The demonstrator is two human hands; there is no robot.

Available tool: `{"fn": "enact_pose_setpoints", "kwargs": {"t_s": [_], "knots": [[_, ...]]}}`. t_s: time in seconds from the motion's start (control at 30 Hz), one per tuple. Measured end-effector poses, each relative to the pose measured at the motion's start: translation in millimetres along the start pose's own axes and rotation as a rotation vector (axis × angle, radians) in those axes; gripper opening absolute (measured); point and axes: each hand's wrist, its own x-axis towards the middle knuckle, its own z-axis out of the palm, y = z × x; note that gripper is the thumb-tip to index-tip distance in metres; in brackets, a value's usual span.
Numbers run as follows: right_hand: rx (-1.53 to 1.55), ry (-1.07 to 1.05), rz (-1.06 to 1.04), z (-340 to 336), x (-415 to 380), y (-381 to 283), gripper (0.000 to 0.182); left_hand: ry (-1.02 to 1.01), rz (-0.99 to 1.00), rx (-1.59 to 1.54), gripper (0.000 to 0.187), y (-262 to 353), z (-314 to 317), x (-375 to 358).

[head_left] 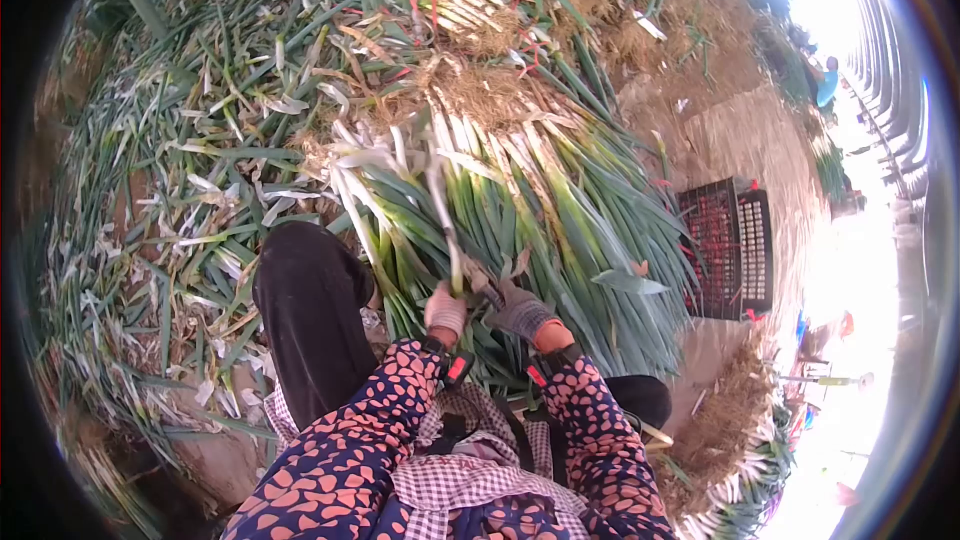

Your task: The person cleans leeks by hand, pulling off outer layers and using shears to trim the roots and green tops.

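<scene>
My left hand (446, 310), in a light glove, is closed round the lower part of a green onion stalk (440, 202) whose pale end points up and away. Close by on the right, my right hand (518, 311), in a grey glove, has its fingers curled against brownish outer leaves (484, 278); whether it grips them is hard to tell. Beneath and beyond both hands lies a broad pile of green onions (560, 210), white stems and roots at the far side, green leaves toward me.
Loose leaves and peelings (200, 190) cover the ground at left. A black crate (728, 250) stands at right. Tied onion bundles (465, 10) lie beyond the pile, and more onions (745, 490) at lower right. A person in blue (828, 82) is far off at upper right.
</scene>
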Motion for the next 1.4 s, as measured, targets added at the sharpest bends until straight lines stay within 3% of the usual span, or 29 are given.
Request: {"fn": "enact_pose_setpoints", "kwargs": {"t_s": [0.07, 0.17, 0.23, 0.33, 0.37, 0.43, 0.47, 0.57, 0.67, 0.77, 0.83, 0.9, 0.97, 1.0, 1.1, 1.13, 1.4], "knots": [[0.054, 0.024, -0.081, 12, -30, 23, 0.075, 0.206, 0.074, -0.101, 0.025, -11, -6, 9], [0.178, 0.071, -0.031, -5, -95, 42, 0.067, 0.286, 0.107, -0.121, 0.036, 15, -43, -2], [0.239, 0.070, 0.016, -19, -128, 55, 0.069, 0.324, -0.005, 0.325, 0.044, 20, -39, 7], [0.291, 0.205, 0.014, -11, -164, 97, 0.070, 0.479, 0.337, 0.324, 0.048, 47, -35, 6], [0.321, 0.249, 0.009, -5, -172, 110, 0.070, 0.366, 0.525, 0.215, 0.043, 62, -31, 7], [0.421, 0.268, 0.019, 3, -179, 122, 0.071, 0.014, 0.483, -0.065, 0.036, 81, 4, 25], [0.491, 0.238, 0.036, 4, -182, 123, 0.071, -0.076, 0.347, -0.097, 0.039, 110, 8, 14], [0.521, 0.251, 0.074, 3, -193, 120, 0.072, -0.292, 0.002, -0.230, 0.049, 111, 102, 71], [0.506, 0.275, 0.098, -1, -201, 117, 0.071, -0.005, 0.003, 0.010, 0.046, 163, 118, 37], [0.521, 0.291, 0.122, 0, -206, 120, 0.071, -0.070, -0.146, 0.061, 0.039, 179, 120, 32], [0.569, 0.300, 0.136, 5, -208, 126, 0.071, -0.027, 0.062, 0.008, 0.033, 167, 119, 37], [0.570, 0.323, 0.089, 1, -210, 125, 0.070, -0.140, 0.198, -0.381, 0.031, 131, 104, 41], [0.487, 0.279, 0.055, -13, -207, 113, 0.070, -0.595, 0.064, -0.938, 0.040, 89, 82, 47], [0.409, 0.221, 0.057, -21, -206, 100, 0.069, -0.640, -0.049, -0.916, 0.048, 73, 68, 48], [0.253, 0.132, 0.028, 5, -186, 89, 0.069, -0.695, -0.170, -0.946, 0.049, 58, 31, 20], [0.202, 0.121, 0.005, 9, -178, 84, 0.069, -0.660, -0.163, -0.933, 0.042, 49, 34, 21], [0.173, 0.167, 0.076, 6, -123, 44, 0.072, -0.589, -0.199, -1.011, 0.039, 28, 52, 25]]}}
